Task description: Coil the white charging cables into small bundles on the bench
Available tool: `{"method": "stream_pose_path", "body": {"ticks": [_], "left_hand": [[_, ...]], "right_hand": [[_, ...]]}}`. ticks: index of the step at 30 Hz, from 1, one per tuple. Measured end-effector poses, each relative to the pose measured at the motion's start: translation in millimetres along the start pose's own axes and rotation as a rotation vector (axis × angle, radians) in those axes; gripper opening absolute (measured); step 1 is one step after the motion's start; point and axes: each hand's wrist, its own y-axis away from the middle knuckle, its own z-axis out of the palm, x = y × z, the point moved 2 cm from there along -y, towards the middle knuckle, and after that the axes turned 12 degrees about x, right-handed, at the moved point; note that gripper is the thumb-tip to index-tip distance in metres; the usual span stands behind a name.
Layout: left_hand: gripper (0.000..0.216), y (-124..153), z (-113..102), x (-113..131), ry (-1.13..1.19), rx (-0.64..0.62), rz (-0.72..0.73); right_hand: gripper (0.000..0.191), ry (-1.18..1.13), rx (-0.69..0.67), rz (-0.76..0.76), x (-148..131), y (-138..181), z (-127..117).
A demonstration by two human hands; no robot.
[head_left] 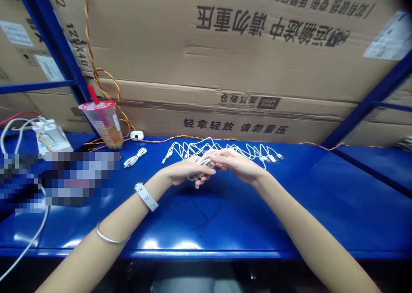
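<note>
Both my hands meet above the middle of the blue shelf, around a coiled white cable (204, 160). My left hand (185, 169) grips the coil between thumb and fingers. My right hand (240, 164) closes on the coil's far right side, its fingertips pressed to the cable and partly hidden. Just behind my hands, several loose white USB cables (180, 149) lie spread in wavy lines, with plugs at both ends. To the left, a bundled white cable (135, 157) lies apart on the shelf.
A drink cup (104, 123) with a red straw and a white earbud case (137, 135) stand at the back left. Farther left is a white power adapter (53, 136) with cords. Cardboard boxes (209, 70) wall the back, between blue posts. A red-yellow wire (154, 141) runs along the rear.
</note>
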Motion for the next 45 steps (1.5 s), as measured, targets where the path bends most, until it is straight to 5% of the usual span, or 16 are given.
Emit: {"method": "stream_pose_path", "body": {"ticks": [4, 8, 13, 19, 26, 33, 40, 45], "left_hand": [[0.019, -1, -4, -1, -0.057, -0.014, 0.01], [0.017, -1, -7, -2, -0.043, -0.004, 0.021], [0.019, 0, -5, -2, -0.048, -0.02, 0.055], [0.029, 1, 3, -1, 0.079, -0.084, -0.002], [0.037, -2, 0, -3, -0.028, -0.024, 0.033], [0.05, 0, -4, -4, 0.189, -0.148, -0.072], [0.04, -3, 5, -2, 0.012, 0.024, 0.058], [0.036, -5, 11, -1, -0.416, 0.229, 0.313]], "right_hand": [[0.054, -0.132, 0.022, 0.133, 2, -1, 3], [0.047, -0.155, 0.064, 0.175, 5, -2, 6], [0.036, -0.158, 0.057, 0.083, 6, -3, 7], [0.042, 0.09, 0.22, -0.126, 3, -6, 3], [0.042, 0.375, 0.103, -0.217, -5, -5, 0], [0.039, 0.41, 0.103, -0.249, -7, -4, -15], [0.034, 0.499, 0.3, -0.311, -5, -6, -10], [0.035, 0.584, 0.426, -0.312, 3, -9, 0]]}}
